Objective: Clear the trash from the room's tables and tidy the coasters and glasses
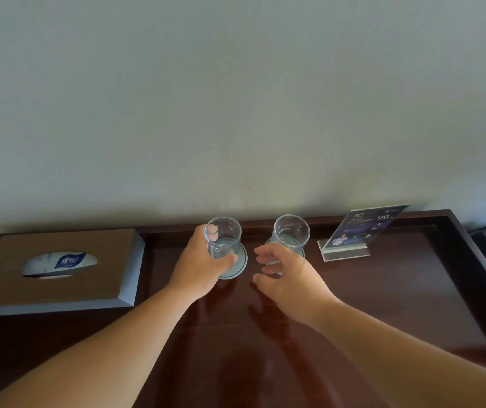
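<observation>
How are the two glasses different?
The left glass is gripped by the left hand; the right glass stands free, the right hand open near it. The left glass is nearer the tissue box, the right glass nearer the sign stand. Both are clear and upright.

I see two tumblers standing upright, side by side near the back of the dark glossy wooden tabletop (383, 290), with a small gap between them. The left clear cylindrical glass (223, 238) stands on a round white coaster with a dark green ring (242, 262), set off-centre toward its back-left edge. My left hand (197, 269) grips it low, fingers (230, 260) wrapped round the base. The right clear cylindrical glass (291, 234) sits on a second matching round coaster (271, 263). That coaster is mostly hidden by the glass and my right hand (289, 278), so I can't tell whether it's centred.
</observation>
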